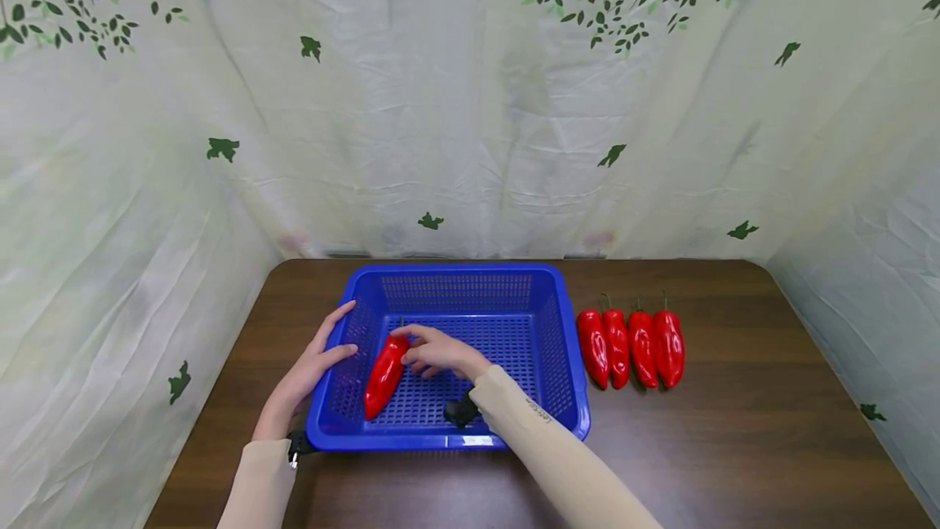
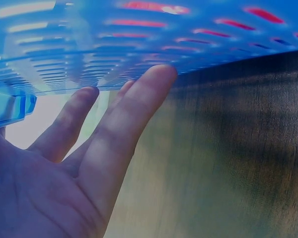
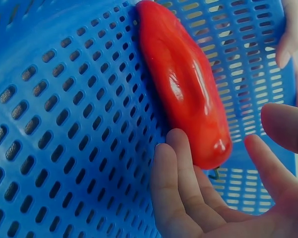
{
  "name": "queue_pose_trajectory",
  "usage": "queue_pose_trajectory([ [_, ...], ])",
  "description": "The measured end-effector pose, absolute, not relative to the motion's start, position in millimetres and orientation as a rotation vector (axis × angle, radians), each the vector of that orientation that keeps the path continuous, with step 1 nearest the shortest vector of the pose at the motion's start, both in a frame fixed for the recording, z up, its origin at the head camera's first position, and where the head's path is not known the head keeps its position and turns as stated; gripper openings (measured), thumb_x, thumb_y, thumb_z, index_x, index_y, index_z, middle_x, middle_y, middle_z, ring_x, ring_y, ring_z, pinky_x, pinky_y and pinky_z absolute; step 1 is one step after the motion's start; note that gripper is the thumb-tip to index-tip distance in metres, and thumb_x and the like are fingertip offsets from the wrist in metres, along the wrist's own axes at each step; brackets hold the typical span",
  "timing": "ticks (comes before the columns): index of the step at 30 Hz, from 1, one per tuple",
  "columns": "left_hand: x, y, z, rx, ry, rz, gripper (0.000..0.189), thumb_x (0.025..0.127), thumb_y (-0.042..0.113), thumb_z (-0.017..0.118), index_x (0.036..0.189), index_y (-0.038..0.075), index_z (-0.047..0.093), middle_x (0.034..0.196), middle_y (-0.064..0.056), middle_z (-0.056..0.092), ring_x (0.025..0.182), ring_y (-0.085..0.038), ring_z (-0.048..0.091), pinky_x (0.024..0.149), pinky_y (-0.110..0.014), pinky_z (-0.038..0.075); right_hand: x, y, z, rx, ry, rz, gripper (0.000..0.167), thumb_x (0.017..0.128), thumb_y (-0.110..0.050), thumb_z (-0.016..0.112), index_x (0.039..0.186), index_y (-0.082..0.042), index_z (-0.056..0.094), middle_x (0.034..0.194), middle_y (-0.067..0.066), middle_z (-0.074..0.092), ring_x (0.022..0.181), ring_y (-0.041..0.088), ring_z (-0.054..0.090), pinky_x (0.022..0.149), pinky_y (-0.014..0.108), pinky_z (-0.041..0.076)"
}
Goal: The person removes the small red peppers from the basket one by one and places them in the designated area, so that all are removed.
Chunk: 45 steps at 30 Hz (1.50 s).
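A blue plastic basket (image 1: 470, 268) with perforated walls stands on the table. One long red pepper (image 1: 384, 378) lies in it near the left wall, stem end away from me. My right hand (image 1: 441, 351) is beside the stem end, with its fingers loosely bent and spread. In the right wrist view, thumb and index finger stand apart from the pepper (image 3: 181, 89), while other fingertips (image 3: 178, 136) are close against its side; contact is hard to tell. My left hand (image 1: 312, 366) holds the basket's left rim, with several straight fingers (image 2: 134, 119) along the outer wall.
Several red peppers (image 1: 640, 349) lie in a row on the brown table (image 1: 734, 431), right of the basket, stems pointing away. A pale leaf-patterned curtain (image 1: 470, 104) hangs behind the table and along both sides.
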<state>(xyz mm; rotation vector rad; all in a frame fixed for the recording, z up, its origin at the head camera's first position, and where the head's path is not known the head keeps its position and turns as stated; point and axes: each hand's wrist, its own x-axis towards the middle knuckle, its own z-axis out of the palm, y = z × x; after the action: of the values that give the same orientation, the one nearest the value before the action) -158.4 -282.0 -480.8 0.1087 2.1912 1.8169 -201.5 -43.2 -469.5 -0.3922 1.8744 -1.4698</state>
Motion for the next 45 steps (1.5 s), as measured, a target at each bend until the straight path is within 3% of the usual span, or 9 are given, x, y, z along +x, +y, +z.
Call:
queue_pose_trajectory([
  [12,-159,-282,-482,0.095,2.188,1.819,0.067,0.098,0.017,0.048,0.152,0.034,0.013,0.155,-0.019,0.003,0.131,-0.056,0.023,0.087,-0.064,0.044,-201,-52,-472,-0.409,1.930,-1.400,0.052,0.088,-0.004,0.058,0.138,-0.013,0.051,0.110,0.011,0.058,0.094,0.037,0.060,0.080,0.051,0.051],
  [20,-159,-282,-481,0.097,2.190,1.820,0.066,0.098,0.017,0.048,0.152,0.033,0.014,0.156,-0.019,0.003,0.131,-0.055,0.023,0.088,-0.064,0.043,-201,-56,-472,-0.457,2.020,-1.317,0.053,0.086,-0.005,0.060,0.138,-0.015,0.053,0.111,0.007,0.055,0.083,0.027,0.057,0.075,0.045,0.053],
  [27,-158,-282,-481,0.094,2.193,1.812,0.067,0.098,0.019,0.049,0.152,0.034,0.013,0.155,-0.019,0.003,0.131,-0.056,0.024,0.086,-0.063,0.045,-200,-56,-473,-0.491,2.084,-1.350,0.049,0.083,0.001,0.061,0.131,-0.007,0.059,0.110,0.007,0.059,0.075,0.016,0.052,0.067,0.039,0.052],
  [34,-159,-282,-481,0.097,2.189,1.813,0.067,0.098,0.019,0.050,0.152,0.034,0.013,0.156,-0.019,0.003,0.130,-0.056,0.024,0.086,-0.063,0.045,-201,-56,-473,-0.519,2.079,-1.310,0.049,0.081,0.002,0.064,0.129,-0.007,0.060,0.108,0.008,0.058,0.070,0.018,0.051,0.059,0.031,0.046],
  [42,-159,-283,-483,0.101,2.189,1.817,0.068,0.098,0.020,0.050,0.152,0.034,0.013,0.156,-0.019,0.003,0.131,-0.055,0.024,0.088,-0.064,0.043,-201,-55,-475,-0.486,2.028,-1.349,0.046,0.080,0.004,0.064,0.125,-0.005,0.063,0.106,0.006,0.059,0.071,0.016,0.050,0.059,0.029,0.045],
  [45,-159,-283,-483,0.099,2.195,1.809,0.068,0.098,0.020,0.050,0.152,0.034,0.013,0.156,-0.019,0.002,0.131,-0.055,0.023,0.088,-0.064,0.043,-201,-55,-475,-0.472,2.047,-1.398,0.044,0.079,0.006,0.065,0.122,-0.003,0.065,0.105,0.006,0.061,0.070,0.012,0.050,0.063,0.032,0.049],
])
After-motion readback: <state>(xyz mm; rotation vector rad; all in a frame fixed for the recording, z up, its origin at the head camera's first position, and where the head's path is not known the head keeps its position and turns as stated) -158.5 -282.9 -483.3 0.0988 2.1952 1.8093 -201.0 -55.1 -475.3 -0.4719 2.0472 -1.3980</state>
